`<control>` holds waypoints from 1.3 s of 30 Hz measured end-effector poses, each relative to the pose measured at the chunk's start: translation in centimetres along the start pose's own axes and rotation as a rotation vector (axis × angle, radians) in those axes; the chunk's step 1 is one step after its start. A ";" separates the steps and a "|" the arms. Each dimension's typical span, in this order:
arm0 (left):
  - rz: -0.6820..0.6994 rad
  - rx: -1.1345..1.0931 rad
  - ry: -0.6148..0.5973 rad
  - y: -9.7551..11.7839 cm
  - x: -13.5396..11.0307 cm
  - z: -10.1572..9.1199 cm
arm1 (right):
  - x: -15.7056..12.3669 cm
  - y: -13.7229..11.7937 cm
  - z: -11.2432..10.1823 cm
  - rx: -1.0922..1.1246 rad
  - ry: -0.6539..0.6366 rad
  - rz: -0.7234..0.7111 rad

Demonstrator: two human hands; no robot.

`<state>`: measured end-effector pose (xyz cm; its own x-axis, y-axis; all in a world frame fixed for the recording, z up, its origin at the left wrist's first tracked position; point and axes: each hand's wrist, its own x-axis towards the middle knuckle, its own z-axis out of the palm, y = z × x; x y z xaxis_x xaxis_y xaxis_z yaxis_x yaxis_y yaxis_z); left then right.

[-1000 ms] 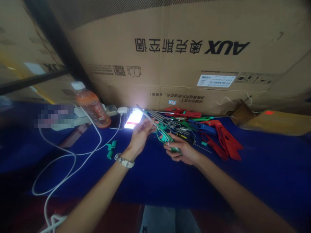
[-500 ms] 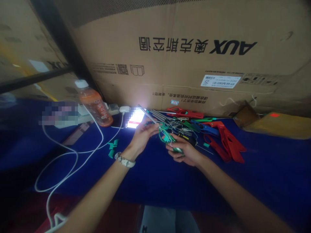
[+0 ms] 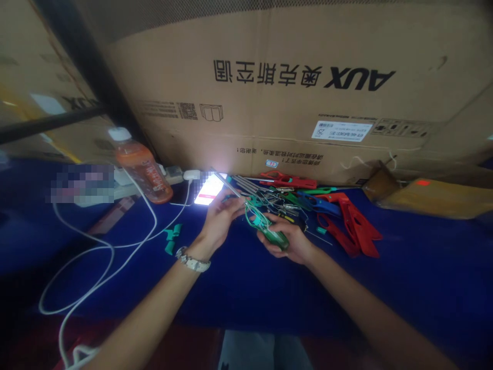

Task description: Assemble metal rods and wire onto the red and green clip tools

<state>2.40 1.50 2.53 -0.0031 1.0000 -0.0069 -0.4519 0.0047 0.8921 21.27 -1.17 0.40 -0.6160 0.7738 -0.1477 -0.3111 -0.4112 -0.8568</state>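
Note:
Between both hands is a green long-necked lighter, its housing (image 3: 278,238) showing inner parts and a thin wire. My left hand (image 3: 219,218) is closed, its fingers pinching the metal tube (image 3: 229,182) near where it meets the housing. The tube points up and left. My right hand (image 3: 292,240) wraps round the lower end of the green housing. Just beyond the hands lies a pile of metal tubes (image 3: 250,185) and wires. Right of it are red lighter housings (image 3: 360,226), a blue housing (image 3: 319,202) and a small teal piece (image 3: 321,230).
A lit phone (image 3: 210,191) lies behind my left hand. Small teal parts (image 3: 170,245) are left of my wrist. Further left stand an orange drink bottle (image 3: 144,172) and looped white cables (image 3: 111,257). A large cardboard box (image 3: 269,113) walls off the back of the blue cloth (image 3: 239,293).
The whole view has shifted slightly, so things sit further left. More of the green housing shows in my right hand, which has turned a little. Both hands keep their hold.

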 end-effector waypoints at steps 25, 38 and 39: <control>0.077 0.066 -0.008 -0.7 -0.2 0.0 | 0.5 0.9 1.0 -0.251 0.159 -0.115; 0.081 0.085 0.004 -0.8 -0.3 0.3 | 0.9 1.2 1.6 -0.721 0.411 -0.241; 0.080 0.084 0.005 -0.9 -0.2 0.3 | 0.9 1.4 1.6 -0.739 0.423 -0.259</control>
<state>3.04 1.26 1.90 -0.0411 0.9971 0.0639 -0.3735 -0.0746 0.9246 19.13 -1.76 -0.15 -0.2272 0.9726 0.0502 0.2325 0.1042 -0.9670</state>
